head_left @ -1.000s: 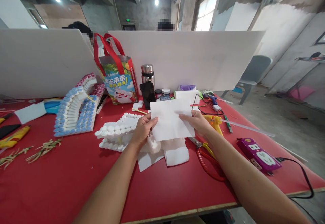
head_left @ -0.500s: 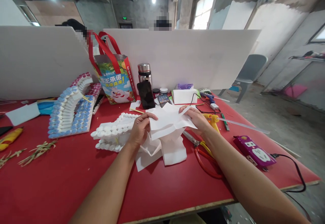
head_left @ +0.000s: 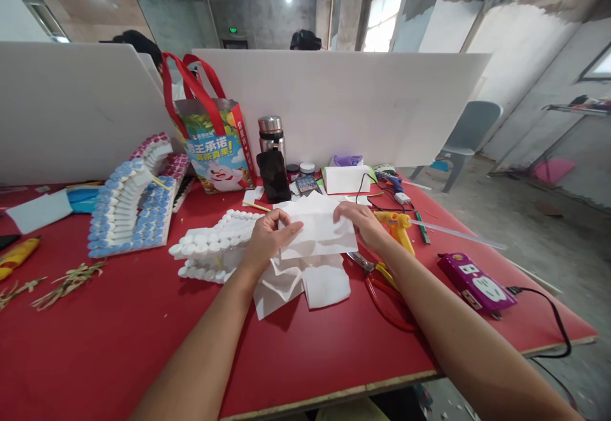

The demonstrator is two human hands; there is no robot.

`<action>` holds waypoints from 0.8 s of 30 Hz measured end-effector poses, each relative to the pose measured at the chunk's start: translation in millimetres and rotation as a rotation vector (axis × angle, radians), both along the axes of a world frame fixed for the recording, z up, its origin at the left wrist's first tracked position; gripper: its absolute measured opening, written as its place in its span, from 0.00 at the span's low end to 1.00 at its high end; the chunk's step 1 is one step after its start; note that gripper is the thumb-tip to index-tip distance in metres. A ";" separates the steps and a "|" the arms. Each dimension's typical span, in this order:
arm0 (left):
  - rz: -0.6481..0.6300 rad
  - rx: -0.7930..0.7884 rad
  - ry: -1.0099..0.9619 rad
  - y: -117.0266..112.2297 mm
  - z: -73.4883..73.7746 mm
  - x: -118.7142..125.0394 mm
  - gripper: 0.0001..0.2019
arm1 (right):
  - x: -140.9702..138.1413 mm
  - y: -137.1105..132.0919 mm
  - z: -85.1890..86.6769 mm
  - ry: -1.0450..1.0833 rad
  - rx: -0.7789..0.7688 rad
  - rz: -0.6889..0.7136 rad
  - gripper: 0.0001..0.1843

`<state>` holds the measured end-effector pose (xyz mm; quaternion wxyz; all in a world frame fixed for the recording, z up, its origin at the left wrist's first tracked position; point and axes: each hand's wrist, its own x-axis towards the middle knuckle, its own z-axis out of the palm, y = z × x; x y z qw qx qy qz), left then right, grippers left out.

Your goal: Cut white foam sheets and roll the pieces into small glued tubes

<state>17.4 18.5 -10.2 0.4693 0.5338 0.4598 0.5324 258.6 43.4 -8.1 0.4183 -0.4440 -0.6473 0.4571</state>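
A white sheet of paper [head_left: 319, 233] is held up over the table between my two hands. My left hand [head_left: 270, 238] pinches its left side, thumb lying on the front. At the right edge my right hand [head_left: 363, 222] has its fingers curled over the same paper. Underneath lie more creased white papers [head_left: 327, 284] on the red tabletop. Beside my left wrist is a curved white piece built of rounded white knobs [head_left: 205, 246], partly covered by the hand. Pliers with red and yellow handles [head_left: 386, 294] lie below my right forearm.
A yellow glue gun [head_left: 398, 227] and a purple power box [head_left: 477, 284] with a cord are on the right. Behind the papers stand a black phone [head_left: 273, 176], a steel flask [head_left: 271, 127] and a shopping bag [head_left: 217, 154]. A blue-and-white knobbed piece [head_left: 128, 211] stands left.
The held sheet has flattened and now faces me more squarely; the strip at its right side no longer sticks up. My right hand has shifted slightly left.
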 end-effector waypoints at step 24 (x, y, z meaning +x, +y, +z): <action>0.014 -0.181 -0.088 -1.7 -12.6 13.9 0.29 | -17.1 -7.9 7.0 0.449 -0.221 0.060 0.22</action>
